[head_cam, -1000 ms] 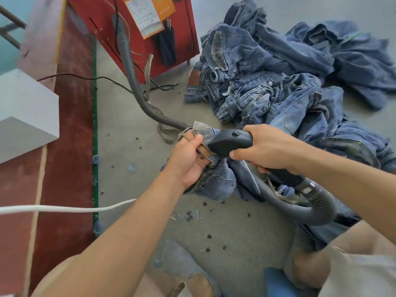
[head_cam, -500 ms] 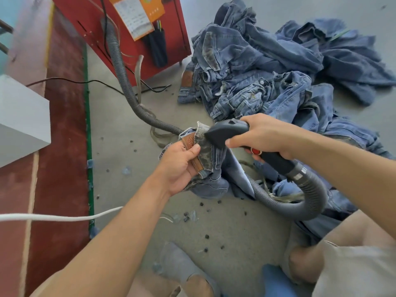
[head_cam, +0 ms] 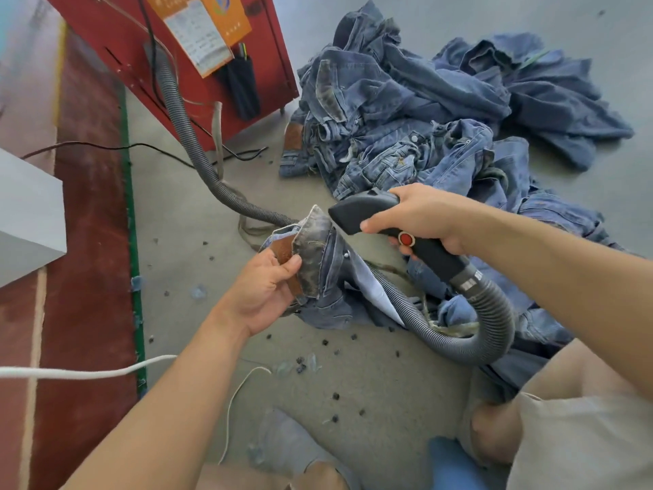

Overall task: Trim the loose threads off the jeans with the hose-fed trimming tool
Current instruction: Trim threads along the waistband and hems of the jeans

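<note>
My left hand pinches the jeans waistband. My right hand grips the black trimmer, nose touching denim; ribbed hose loops over bare concrete floor.

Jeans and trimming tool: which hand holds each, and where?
Left hand grips the jeans at the waistband patch; right hand grips the trimming tool by its handle.

garment workshop: jeans pile, red machine

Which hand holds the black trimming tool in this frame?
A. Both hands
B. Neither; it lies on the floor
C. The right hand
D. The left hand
C. The right hand grips the trimming tool by its handle, while the left hand holds the jeans at the waistband.
</note>
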`<state>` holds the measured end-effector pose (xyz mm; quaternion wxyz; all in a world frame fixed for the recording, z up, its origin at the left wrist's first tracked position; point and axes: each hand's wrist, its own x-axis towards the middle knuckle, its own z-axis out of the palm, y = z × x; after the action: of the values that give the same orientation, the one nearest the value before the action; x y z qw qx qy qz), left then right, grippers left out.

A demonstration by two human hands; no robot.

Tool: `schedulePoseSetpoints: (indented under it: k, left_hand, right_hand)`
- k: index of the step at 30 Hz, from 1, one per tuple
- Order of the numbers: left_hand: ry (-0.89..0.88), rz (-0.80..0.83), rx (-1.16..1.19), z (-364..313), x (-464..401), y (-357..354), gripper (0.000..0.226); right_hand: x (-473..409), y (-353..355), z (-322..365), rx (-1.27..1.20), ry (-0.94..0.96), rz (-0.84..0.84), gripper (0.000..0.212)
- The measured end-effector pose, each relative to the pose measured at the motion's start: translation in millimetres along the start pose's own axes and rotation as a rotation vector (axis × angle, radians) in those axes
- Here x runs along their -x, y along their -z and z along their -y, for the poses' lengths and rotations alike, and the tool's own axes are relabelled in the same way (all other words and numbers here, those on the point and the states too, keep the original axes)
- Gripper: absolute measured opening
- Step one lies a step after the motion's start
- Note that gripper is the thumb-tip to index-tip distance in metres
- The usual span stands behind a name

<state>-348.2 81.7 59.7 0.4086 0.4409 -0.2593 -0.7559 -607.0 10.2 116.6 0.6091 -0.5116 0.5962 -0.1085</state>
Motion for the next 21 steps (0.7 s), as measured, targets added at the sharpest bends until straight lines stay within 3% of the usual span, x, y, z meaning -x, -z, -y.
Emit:
schedulePoseSetpoints:
  k: [2, 7, 15, 18, 21]
  left_hand:
    - [0.002, 0.005, 0.020, -1, 2, 5, 0.044]
    - [0.000, 0.058, 0.092, -1, 4, 4, 0.042]
    - [0.037, 0.093, 0.070, 7, 6, 1, 0.040]
    - [0.028, 0.036, 0.094, 0, 2, 1, 0.045]
    - [0.056, 0.050, 0.104, -4, 1, -2, 0.043]
  right_hand:
    - [-1, 13, 1, -0.078, -0.035, -0.022, 0.043]
    - [8, 25, 3, 0.003, -0.066, 0.263, 0.032]
    - [-9, 19, -5, -0.193, -0.135, 0.084, 0.041]
    - [-5, 28, -4, -0.111, -0.107, 0.178, 0.048]
    - [0, 20, -1, 0.002, -0.055, 0.257, 0.039]
